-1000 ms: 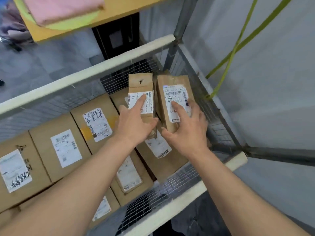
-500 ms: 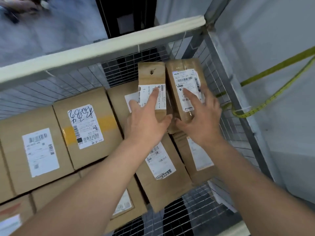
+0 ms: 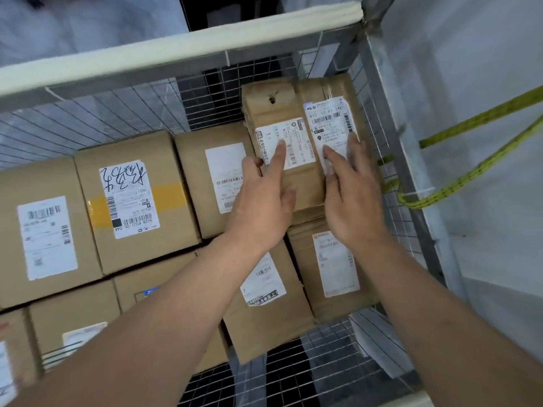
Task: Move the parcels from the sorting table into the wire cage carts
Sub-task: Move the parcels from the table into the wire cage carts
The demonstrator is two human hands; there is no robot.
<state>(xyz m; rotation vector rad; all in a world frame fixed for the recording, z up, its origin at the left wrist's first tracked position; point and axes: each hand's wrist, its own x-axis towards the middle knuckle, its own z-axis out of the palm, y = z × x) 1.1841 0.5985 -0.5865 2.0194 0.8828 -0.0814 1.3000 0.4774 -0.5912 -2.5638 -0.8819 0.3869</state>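
Note:
Two narrow brown paper parcels lie side by side in the far right corner of the wire cage cart [image 3: 182,45]. My left hand [image 3: 261,201] presses with straight fingers on the left narrow parcel [image 3: 273,113], its forefinger on the white label. My right hand [image 3: 352,198] lies flat on the right narrow parcel [image 3: 326,89], fingers spread over its label. Both parcels rest on top of other brown parcels in the cart. Neither hand grips anything.
Several larger cardboard boxes [image 3: 132,201] with white labels fill the cart's left side. Two flat brown parcels [image 3: 335,268] lie under my forearms. A yellow-green strap [image 3: 470,171] is tied to the cart's right wire wall [image 3: 393,177]. Bare wire mesh floor [image 3: 293,374] shows nearest me.
The view has moved closer and lower over the cart. Both hands have pushed the two narrow parcels farther into the far right corner, staying flat on them.

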